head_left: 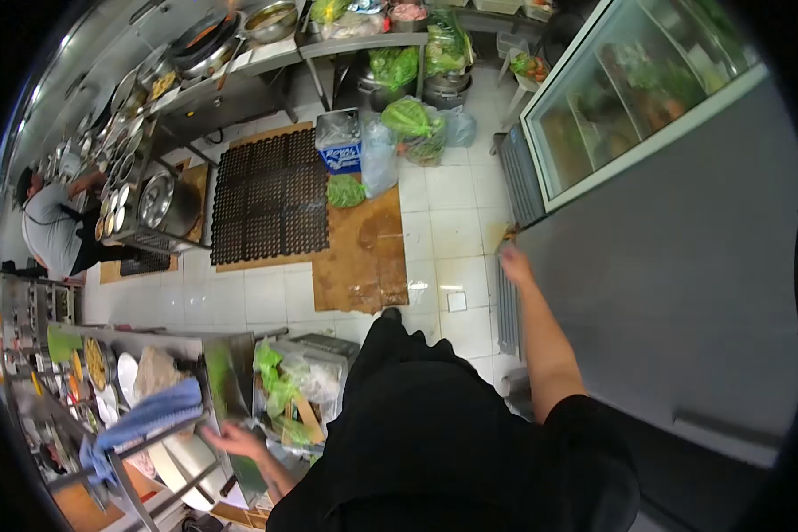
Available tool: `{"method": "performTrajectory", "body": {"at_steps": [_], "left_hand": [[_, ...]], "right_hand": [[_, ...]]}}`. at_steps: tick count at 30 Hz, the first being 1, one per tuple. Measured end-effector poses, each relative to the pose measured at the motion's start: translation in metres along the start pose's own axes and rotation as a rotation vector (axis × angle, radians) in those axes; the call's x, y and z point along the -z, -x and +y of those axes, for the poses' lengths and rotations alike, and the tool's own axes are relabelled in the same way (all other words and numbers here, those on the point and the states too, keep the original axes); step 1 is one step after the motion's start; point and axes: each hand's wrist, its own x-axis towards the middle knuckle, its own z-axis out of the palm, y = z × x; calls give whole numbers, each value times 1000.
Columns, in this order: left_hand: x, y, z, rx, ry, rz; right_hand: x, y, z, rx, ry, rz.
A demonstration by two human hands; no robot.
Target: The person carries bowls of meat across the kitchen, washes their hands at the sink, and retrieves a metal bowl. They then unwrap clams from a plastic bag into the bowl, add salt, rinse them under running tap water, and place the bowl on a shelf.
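My left hand (237, 440) is at the lower left with its fingers apart and nothing in it. It is close to the metal rack (170, 433), over which a blue cloth (155, 413) hangs; whether the fingers touch the rack I cannot tell. Beside that hand stands a bin (332, 350) with lettuce leaves and clear plastic in it. My right arm reaches forward along the grey fridge (647, 266). The fingers of my right hand (515, 263) are closed on a small yellowish-brown thing, blurred and too small to name.
A glass-door fridge (625, 106) with greens inside stands at the right. Ahead are a black rubber mat (270, 199), wet cardboard (363, 257), a blue box (340, 158) and bags of lettuce (414, 129). At the far left a person (53, 226) works at a counter.
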Motion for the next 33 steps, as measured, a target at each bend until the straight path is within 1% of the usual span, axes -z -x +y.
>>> {"method": "performTrajectory", "body": {"at_steps": [1,2,3,4,5,6,7,8,9,10,11,12,13,14,15,16,17,18,19,20,21,22,23,24,25,27,29,30,31,33], "left_hand": [[-48,25,20,-256,-103,-12],[-86,46,33,-29,-42,-192],[-138,61,41,-105,-60,-254],[-192,75,82,-357,-58,-289],[-243,83,78,-367,-28,-406],[-291,90,86,-16,-24,-638],[-340,93,103,-76,27,-742],[-393,95,124,-141,83,-844],[-446,92,135,-222,136,-935],[-488,83,173,-216,109,-1107],[-526,73,196,-287,101,-1249],[-564,60,209,-384,54,-1316],[-603,53,223,-484,6,-1378],[-613,46,294,-329,-191,-1474],[-640,44,307,-344,-181,-1466],[-667,39,310,-199,-119,-1446],[-687,36,313,-50,-57,-1421],[-703,37,318,-100,72,-1383],[-712,42,321,-40,102,-1338],[-718,46,321,18,137,-1287],[-733,53,276,15,212,-1216],[-729,66,245,33,44,-1108],[-722,79,203,-3,-170,-1128],[-712,99,151,-163,-361,-1125],[-698,122,154,-113,-530,-1213],[-689,171,191,109,-688,-1410],[-703,209,225,225,-698,-1488],[-713,228,238,268,-698,-1523],[-728,239,252,291,-692,-1544],[-766,253,275,316,-670,-1565]], "right_hand": [[27,-32,-67,88,-28,118],[65,-37,-148,227,-28,192],[94,-48,-208,261,-90,180],[116,-62,-246,290,-154,169],[130,-75,-268,278,-154,180],[145,-89,-282,357,-175,217],[156,-104,-287,436,-193,248],[164,-121,-279,426,-187,255],[172,-140,-262,393,-99,234],[176,-161,-237,361,-16,212],[169,-191,-189,293,114,195],[166,-213,-148,225,242,177],[180,-219,-142,73,235,38],[192,-228,-136,-76,224,-100],[202,-239,-128,-71,248,-136],[212,-258,-123,-62,275,-170],[224,-286,-125,-49,275,-157],[234,-317,-126,-103,236,-202],[242,-347,-123,-156,196,-250],[240,-392,-101,53,339,-131],[256,-424,-112,64,336,-125],[270,-458,-127,88,357,-165],[289,-493,-146,114,384,-203],[312,-526,-169,129,387,-192],[337,-557,-193,101,364,-208],[370,-616,-217,83,344,-225],[390,-687,-211,222,230,53],[401,-713,-208,232,150,110],[412,-740,-200,240,152,119],[432,-784,-178,304,452,40]]}}
